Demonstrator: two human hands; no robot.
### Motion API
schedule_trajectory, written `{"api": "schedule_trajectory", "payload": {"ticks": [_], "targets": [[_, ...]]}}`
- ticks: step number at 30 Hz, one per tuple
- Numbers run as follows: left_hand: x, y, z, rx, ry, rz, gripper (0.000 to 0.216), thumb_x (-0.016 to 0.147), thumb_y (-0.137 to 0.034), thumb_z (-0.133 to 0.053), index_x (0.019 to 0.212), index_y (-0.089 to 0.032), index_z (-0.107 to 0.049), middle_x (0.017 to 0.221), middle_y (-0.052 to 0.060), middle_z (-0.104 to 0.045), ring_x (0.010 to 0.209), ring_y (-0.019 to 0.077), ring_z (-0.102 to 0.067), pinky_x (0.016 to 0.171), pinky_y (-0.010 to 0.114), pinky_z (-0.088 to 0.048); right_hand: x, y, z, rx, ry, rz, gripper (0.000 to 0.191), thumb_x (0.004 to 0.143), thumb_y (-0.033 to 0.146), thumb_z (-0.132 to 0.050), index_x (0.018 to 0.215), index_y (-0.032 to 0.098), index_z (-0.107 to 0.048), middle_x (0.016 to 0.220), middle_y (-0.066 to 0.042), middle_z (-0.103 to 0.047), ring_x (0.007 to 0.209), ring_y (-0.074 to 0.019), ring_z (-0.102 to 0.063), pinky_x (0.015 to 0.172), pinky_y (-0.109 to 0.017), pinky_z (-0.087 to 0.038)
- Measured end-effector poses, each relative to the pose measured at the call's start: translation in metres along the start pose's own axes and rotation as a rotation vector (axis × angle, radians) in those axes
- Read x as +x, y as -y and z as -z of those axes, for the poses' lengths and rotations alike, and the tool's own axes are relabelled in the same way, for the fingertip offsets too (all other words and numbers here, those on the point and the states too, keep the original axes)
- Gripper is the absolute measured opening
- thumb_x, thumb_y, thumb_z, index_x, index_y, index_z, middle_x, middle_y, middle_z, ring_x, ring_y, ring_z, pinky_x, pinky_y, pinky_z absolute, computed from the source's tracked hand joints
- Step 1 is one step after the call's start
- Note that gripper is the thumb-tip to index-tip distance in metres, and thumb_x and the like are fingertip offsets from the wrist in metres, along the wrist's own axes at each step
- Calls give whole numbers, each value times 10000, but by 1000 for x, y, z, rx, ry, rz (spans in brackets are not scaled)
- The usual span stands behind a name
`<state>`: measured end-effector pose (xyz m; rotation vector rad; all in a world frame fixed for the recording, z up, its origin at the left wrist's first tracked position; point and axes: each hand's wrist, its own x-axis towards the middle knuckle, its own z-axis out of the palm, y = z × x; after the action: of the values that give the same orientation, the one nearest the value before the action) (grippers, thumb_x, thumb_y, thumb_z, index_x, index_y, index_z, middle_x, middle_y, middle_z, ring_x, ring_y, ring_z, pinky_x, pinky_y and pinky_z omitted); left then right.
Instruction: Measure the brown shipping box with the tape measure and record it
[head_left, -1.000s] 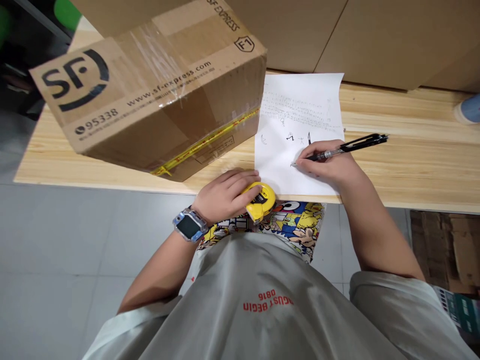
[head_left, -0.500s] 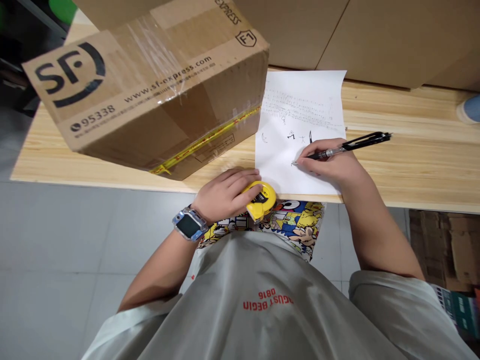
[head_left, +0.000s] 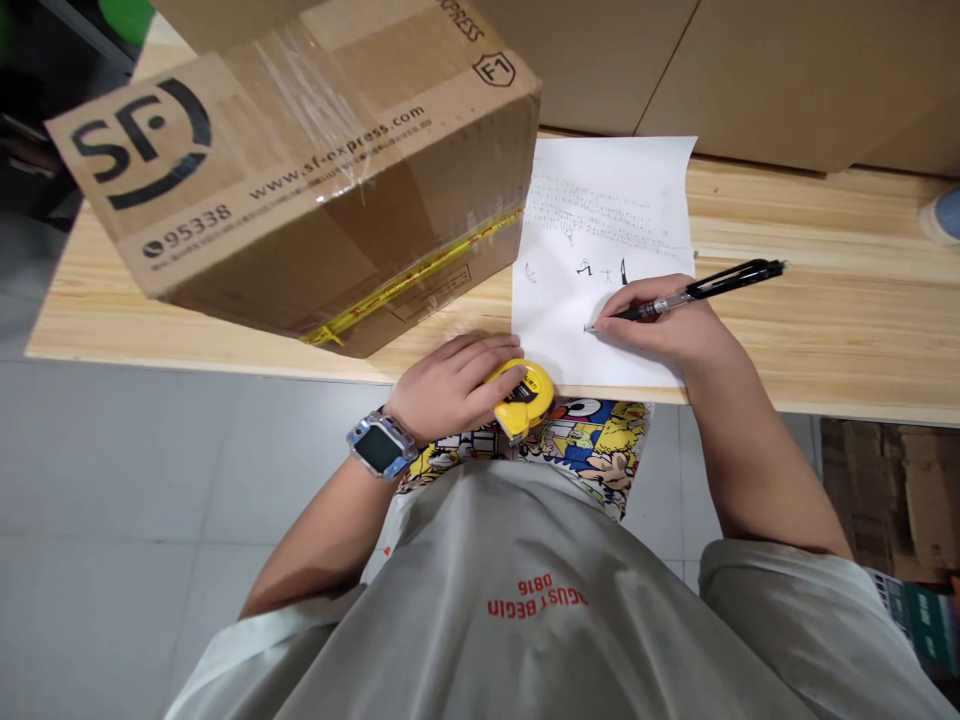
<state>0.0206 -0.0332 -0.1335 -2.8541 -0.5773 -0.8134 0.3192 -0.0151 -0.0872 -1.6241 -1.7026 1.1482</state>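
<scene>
My right hand (head_left: pixel 660 318) is closed around a black pen (head_left: pixel 720 285), whose tip touches a white sheet of paper (head_left: pixel 555 350). Lines of small writing and several little drawings show on the sheet, with a small dark mark right at the tip. Closed on a yellow tape measure (head_left: pixel 534 392), my left hand (head_left: pixel 454 385) rests at the table's near edge, by the paper's lower left corner. A watch (head_left: pixel 381 446) is on the left wrist. Above that hand stands a large cardboard box (head_left: pixel 337 170) with yellow tape along its side, next to the paper.
The wooden table (head_left: pixel 787 330) runs across the view. Large brown cardboard (head_left: pixel 765 80) stands along its back. A blue and white round object (head_left: pixel 941 218) sits at the far right edge. Flattened cardboard (head_left: pixel 892 500) lies below the table at the right.
The small mark at the pen tip has grown slightly. Both hands stay in nearly the same place, and the whole view has shifted a little.
</scene>
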Motion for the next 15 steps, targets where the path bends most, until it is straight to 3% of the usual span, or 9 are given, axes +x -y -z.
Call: {"api": "schedule_trajectory", "payload": {"ticks": [4, 7, 11, 15], "targets": [[4, -1, 1, 70, -41, -25, 333, 934, -382, -532, 1166, -149, -583, 1174, 90, -730, 1145, 176, -703, 866, 322, -707, 0, -1, -1, 11, -23, 1, 148, 683, 384, -801, 688, 246, -748, 740, -58, -733, 683, -214, -584, 652, -398, -431], [5, -1, 1, 59, -43, -20, 338, 931, -383, -540, 1177, -155, -580, 1178, 97, -729, 1163, 172, -697, 885, 329, -705, 0, -1, -1, 21, 16, -10, 147, 667, 382, -801, 674, 245, -748, 724, -54, -734, 671, -211, -585, 649, -401, -438], [5, -1, 1, 53, -47, -17, 338, 925, -366, -550, 1183, -150, -580, 1176, 102, -730, 1176, 178, -689, 884, 336, -703, -1, -1, -2, 14, -53, -9, 147, 679, 389, -803, 687, 254, -746, 738, -45, -734, 682, -207, -583, 651, -396, -439], [7, -2, 1, 85, -60, -18, 307, 937, -369, -517, 1143, -155, -591, 1137, 73, -744, 1140, 162, -700, 868, 307, -710, -1, -3, -2, 30, 4, 3, 131, 685, 370, -812, 685, 252, -756, 725, -48, -730, 669, -206, -580, 644, -395, -438]]}}
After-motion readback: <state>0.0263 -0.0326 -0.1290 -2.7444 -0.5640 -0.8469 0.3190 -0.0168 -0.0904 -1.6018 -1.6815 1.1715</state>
